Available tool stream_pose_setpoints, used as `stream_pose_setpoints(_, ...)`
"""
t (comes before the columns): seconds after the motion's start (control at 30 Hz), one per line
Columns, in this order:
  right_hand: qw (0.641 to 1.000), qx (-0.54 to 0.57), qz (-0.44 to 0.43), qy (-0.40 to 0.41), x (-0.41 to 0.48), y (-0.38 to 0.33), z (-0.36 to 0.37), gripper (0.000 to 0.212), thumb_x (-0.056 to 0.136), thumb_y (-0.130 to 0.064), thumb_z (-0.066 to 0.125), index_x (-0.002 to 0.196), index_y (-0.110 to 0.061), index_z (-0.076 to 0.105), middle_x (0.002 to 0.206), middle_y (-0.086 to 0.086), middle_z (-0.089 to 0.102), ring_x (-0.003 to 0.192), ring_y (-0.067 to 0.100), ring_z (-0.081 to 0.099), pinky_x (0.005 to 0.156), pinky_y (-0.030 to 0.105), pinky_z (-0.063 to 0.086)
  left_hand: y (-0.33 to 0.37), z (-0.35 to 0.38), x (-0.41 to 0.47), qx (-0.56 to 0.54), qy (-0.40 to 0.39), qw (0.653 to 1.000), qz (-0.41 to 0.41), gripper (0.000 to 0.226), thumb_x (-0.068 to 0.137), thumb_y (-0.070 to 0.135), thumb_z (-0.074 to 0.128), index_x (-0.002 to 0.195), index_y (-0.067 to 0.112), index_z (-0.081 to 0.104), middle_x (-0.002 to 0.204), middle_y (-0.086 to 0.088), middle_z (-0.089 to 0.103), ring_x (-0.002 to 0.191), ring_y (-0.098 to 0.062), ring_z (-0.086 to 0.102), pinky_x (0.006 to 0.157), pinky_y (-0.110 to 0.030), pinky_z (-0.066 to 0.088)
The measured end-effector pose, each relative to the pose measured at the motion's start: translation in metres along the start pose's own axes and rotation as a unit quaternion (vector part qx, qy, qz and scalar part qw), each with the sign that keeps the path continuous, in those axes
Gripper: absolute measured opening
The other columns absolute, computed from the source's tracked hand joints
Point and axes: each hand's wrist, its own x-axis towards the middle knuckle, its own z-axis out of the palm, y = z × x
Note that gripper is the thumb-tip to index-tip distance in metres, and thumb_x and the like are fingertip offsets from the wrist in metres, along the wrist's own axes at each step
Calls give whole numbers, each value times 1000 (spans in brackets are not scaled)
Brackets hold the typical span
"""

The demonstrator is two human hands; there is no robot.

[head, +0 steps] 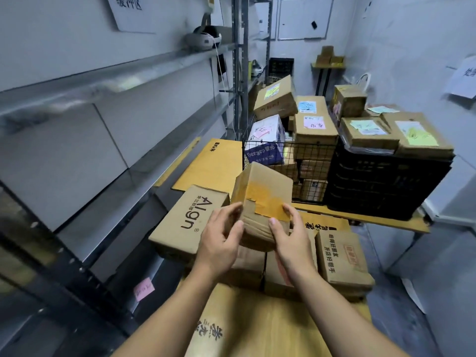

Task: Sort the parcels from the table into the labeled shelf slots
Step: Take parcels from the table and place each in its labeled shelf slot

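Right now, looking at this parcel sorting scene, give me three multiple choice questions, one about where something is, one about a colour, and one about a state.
1. Where is the Align box relative to the held parcel?
A. To its left, below it
B. Inside the wire basket
C. On the top shelf

2. What colour is the tape on the held parcel?
A. Blue
B. Orange-yellow
C. Green

3. How is the held parcel being handled?
A. Lying untouched on the table
B. One hand only
C. Both hands grip it, tilted

Answers:
1. A: the Align box lies on the stack by the left hand, lower than the parcel.
2. B: an orange-yellow strip crosses the parcel's top face.
3. C: the left hand and right hand clasp its near end, and it sits raised and tilted above the stack.
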Motion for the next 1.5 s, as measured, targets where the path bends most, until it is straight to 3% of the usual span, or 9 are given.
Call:
stream_pose_setpoints(0.2, 997, 42, -46, -42, -2, -16, -33, 36, 99, -38, 54, 120, -65, 44, 130, -11, 47, 114, 14, 56, 86, 37, 58, 24, -1, 4, 25, 65, 997, -20, 36, 96, 30, 54, 123, 52, 44, 113, 34, 43, 104, 28, 41, 74, -1, 37)
stream_pose_setpoints(0.33, 990, 103, -52, -77, -3, -23, -52, 34, 102, -29, 50, 119, -58, 53, 123, -12, 53, 111, 16, 61, 85, 38, 60, 40, 8, 1, -32, 29, 997, -59, 44, 92, 47, 56, 133, 52, 41, 117, 37, 43, 109, 18, 44, 88, -19, 40)
stream_pose_setpoints(0.5, 986, 78, -73, -126, 1, -36, -72, 28, 99, -43, 51, 125, -55, 52, 119, -16, 58, 111, 14, 62, 92, 45, 56, 71, 19, -12, -64, 59, 996, -36, 49, 80, 56, 60, 126, 55, 41, 120, 37, 46, 111, 19, 46, 80, -8, 44)
stream_pose_setpoints(0.63, 984, 4, -107, -139, 6, -49, -84, 55, 92, -59, 49, 141, -33, 50, 141, -6, 49, 122, 7, 48, 108, 39, 43, 88, 23, -21, -25, 99, 995, -14, 54, 76, 54, 68, 118, 66, 36, 122, 35, 44, 114, 11, 46, 87, -18, 43)
stream_pose_setpoints(0.8, 977, 75, -114, -165, -5, -59, -93, 75, 77, -72, 55, 140, -34, 44, 125, -9, 58, 116, 12, 57, 98, 40, 51, 100, 38, -35, 51, 147, 988, 1, 66, 80, 50, 71, 133, 53, 31, 126, 22, 45, 110, 6, 47, 81, -17, 41)
stream_pose_setpoints(0.9, 973, 105, -126, -165, -10, -58, -95, 50, 87, -55, 64, 130, -47, 38, 113, -22, 55, 108, 8, 60, 84, 29, 56, 102, 42, -47, 33, 157, 987, 10, 62, 85, 42, 69, 134, 53, 33, 123, 23, 51, 110, 10, 50, 79, -13, 43)
stream_pose_setpoints(1.13, 944, 246, -60, -212, -11, -57, -104, 30, 98, -27, 59, 123, -41, 49, 127, 5, 63, 112, 22, 66, 92, 46, 57, 109, 30, -62, 24, 207, 978, -10, 39, 91, 35, 61, 128, 40, 50, 121, 21, 54, 109, 11, 49, 78, -14, 41)
stream_pose_setpoints(1.37, 918, 280, -47, -278, -27, -57, -94, 42, 98, -25, 55, 135, -40, 44, 119, 8, 69, 105, 27, 70, 80, 43, 60, 115, 11, -87, -14, 220, 975, -26, 39, 80, 52, 59, 118, 44, 54, 122, 11, 57, 113, -9, 56, 90, -45, 53)
stream_pose_setpoints(1.5, 938, 222, -148, -222, -42, -65, -81, 38, 102, -26, 50, 120, -58, 55, 124, -9, 51, 109, 21, 64, 84, 44, 60, 117, -4, -105, 34, 268, 963, 0, 38, 76, 59, 61, 112, 50, 54, 118, 19, 53, 112, -5, 55, 91, -42, 54)
